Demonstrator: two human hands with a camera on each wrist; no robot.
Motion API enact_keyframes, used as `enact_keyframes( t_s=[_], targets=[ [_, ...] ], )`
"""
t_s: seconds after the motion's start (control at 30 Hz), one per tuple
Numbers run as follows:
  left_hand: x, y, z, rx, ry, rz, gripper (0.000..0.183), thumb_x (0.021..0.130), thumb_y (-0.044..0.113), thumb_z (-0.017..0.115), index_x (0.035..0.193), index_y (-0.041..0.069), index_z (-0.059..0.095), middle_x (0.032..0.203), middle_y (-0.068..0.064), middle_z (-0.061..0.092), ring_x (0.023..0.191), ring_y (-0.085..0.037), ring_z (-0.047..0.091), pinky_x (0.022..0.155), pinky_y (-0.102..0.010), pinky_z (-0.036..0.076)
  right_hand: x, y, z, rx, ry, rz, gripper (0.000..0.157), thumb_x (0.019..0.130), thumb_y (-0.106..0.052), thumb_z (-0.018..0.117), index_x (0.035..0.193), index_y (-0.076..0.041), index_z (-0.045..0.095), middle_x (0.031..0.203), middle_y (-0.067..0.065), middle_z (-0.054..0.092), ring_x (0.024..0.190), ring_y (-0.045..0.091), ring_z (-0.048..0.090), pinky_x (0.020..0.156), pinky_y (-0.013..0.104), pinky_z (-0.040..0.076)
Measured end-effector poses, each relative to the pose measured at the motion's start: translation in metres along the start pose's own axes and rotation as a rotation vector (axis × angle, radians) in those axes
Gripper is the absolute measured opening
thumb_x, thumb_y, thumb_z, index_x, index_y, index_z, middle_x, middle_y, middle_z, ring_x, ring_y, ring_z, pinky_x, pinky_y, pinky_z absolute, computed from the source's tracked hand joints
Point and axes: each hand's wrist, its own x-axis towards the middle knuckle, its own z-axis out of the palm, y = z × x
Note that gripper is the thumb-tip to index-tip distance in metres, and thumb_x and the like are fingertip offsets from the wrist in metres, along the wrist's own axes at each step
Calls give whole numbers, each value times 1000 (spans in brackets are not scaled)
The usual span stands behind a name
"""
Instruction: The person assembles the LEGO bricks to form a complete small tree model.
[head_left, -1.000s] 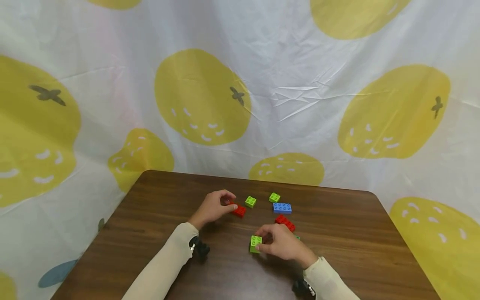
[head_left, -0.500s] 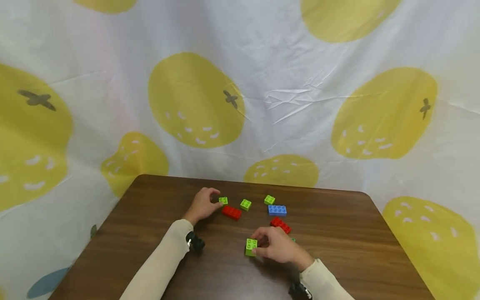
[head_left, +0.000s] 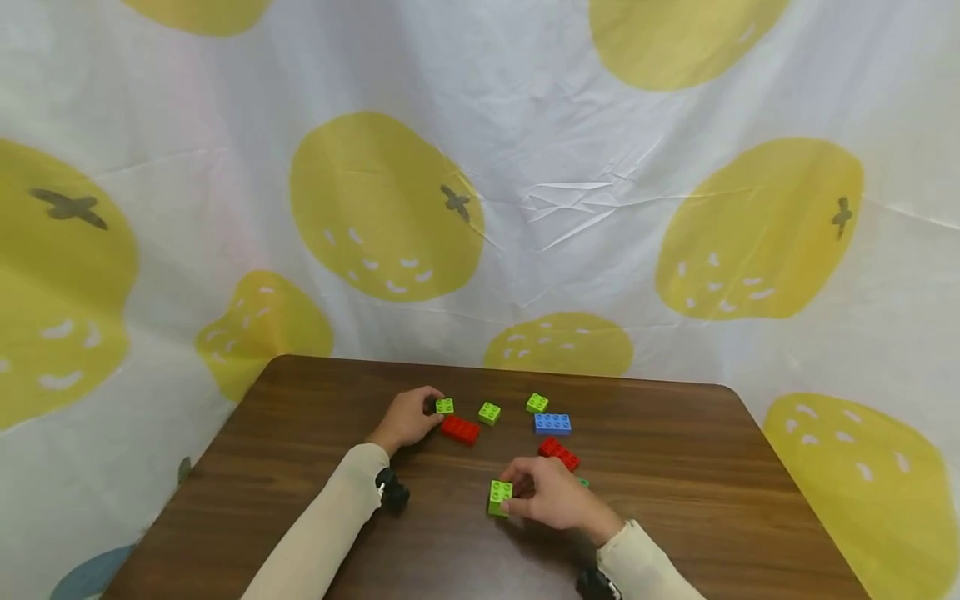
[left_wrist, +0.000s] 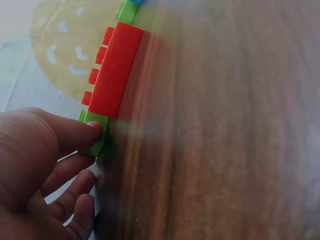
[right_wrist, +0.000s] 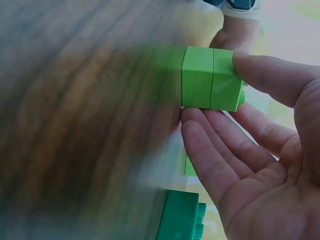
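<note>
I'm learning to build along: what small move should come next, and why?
Probably lift the leftmost green brick towards the two-brick stack: the left hand pinches that brick, while the right hand holds the stack, no brick on top.

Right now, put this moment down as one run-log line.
left hand: pinches lime brick | right hand: grips two-brick lime stack standing on table | red brick near left hand: unheld | blue brick: on table, unheld

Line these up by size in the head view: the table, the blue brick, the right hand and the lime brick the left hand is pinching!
Largest to smallest:
1. Table
2. Right hand
3. Blue brick
4. Lime brick, pinched by the left hand
</note>
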Motion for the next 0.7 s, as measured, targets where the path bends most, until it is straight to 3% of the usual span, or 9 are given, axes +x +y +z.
enact_keyframes(
  t_s=[0.23, 0.43, 0.7],
  targets=[
    [1, -5, 1, -63, 7, -5, 33, 93, 18, 82, 124, 10, 72, 114, -8, 74, 98, -22, 66, 89, -42, 57, -1, 3, 1, 5, -4, -1, 23, 88, -24, 87, 105, -16, 75, 93, -4, 78, 83, 5, 71, 74, 25, 58],
    [-4, -8, -6, -149, 21, -53, 34, 92, 15, 84, 123, 9, 73, 108, -7, 76, 92, -17, 71, 80, -36, 60, 0, 3, 0, -19, -31, -31, 22, 89, -23, 86, 107, -17, 74, 94, -5, 79, 84, 2, 71, 77, 24, 58],
    [-17, -1, -9, -151, 45, -1, 35, 91, 19, 84, 124, 10, 75, 103, -5, 75, 90, -14, 69, 80, -33, 57, -2, 2, -2, -36, -21, -31, 21, 89, -22, 86, 107, -17, 74, 94, -5, 79, 84, 3, 70, 76, 24, 57]
  ],
)
